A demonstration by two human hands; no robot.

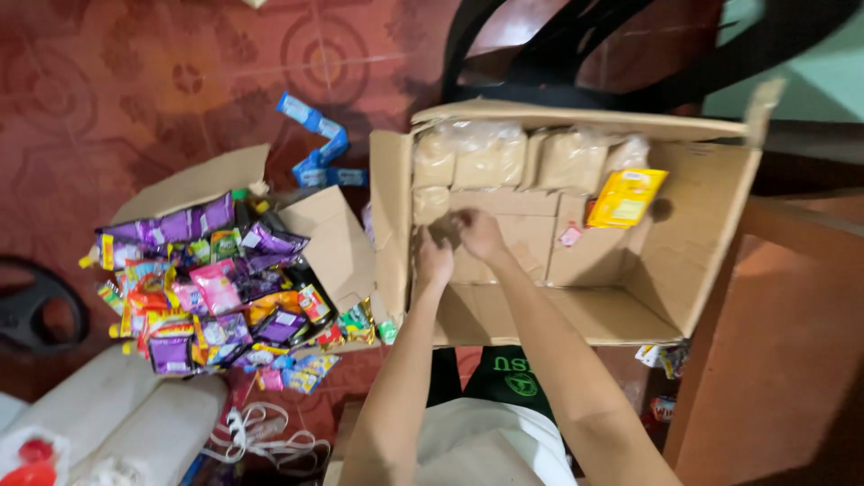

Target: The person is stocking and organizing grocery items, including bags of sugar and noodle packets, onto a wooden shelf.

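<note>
Both my hands reach into a large open cardboard box (693, 261) on the floor. My left hand (434, 259) and my right hand (477, 232) are together at the box's left inner side, fingers curled around a clear bag of tan goods (430, 203) in the bottom row. More such tan bags (490, 155) line the far wall of the box. A yellow packet (625, 198) and a small red packet (570, 236) lie inside at the right.
To the left, a smaller open box (333, 238) overflows with several colourful snack sachets (216, 288). A blue sachet strip (317, 144) lies on the red patterned floor. Black chair legs (540, 54) stand behind the box; white cushions (126, 423) and a white cord (261, 432) lie lower left.
</note>
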